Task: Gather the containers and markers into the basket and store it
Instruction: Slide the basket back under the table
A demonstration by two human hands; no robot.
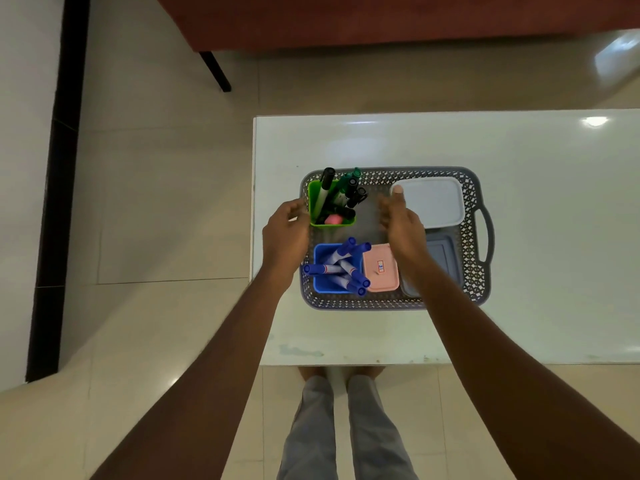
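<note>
Two bare forearms reach over the near edge of a white desk (pixel 519 323) toward a grey perforated basket (pixel 474 278) resting on it.

Landmark: the basket. Left hand (pixel 285 233) sits at its left rim beside the green cup (pixel 313 202), fingers curled and loosely parted, gripping nothing that can be seen; right hand (pixel 401 226) hovers over its middle, fingers spread wide and empty. Inside, the green cup at the far left corner holds black and green markers (pixel 349 188); a blue cup (pixel 320 268) at the near left corner holds blue markers (pixel 341 266). A pink lidded container (pixel 381 270) lies just right of the blue cup, a white lidded container (pixel 433 202) fills the far right corner, and a grey-blue container (pixel 443 254) lies at the near right, partly hidden by the right forearm.
</note>
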